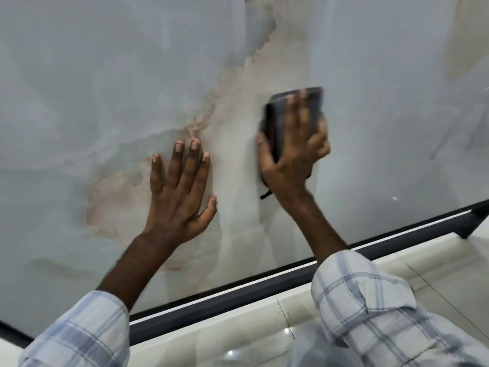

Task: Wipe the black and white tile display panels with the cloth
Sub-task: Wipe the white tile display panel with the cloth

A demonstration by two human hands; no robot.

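One panel in view: pale grey-white marble look, with one brown-pink vein running diagonally from top centre down to lower left. One dark frame along its lower edge; one frame leg at far right.

Two hands, both on the panel.

Left hand: flat against the surface, five digits spread and straight, holding nothing. It lies on the vein's lower part.

Right hand: motion-blurred. It presses one dark cloth to the panel, fingers laid straight over it and thumb hooked round its left edge, so it grasps the cloth. The cloth sits just right of the vein, at mid-height, and shows above and left of the fingers. One thin dark strand hangs below the wrist.

Hands near each other, not touching.

Two plaid sleeves, blue-grey on white: left, right, both pushed up the forearm.

Glossy cream floor below the frame.
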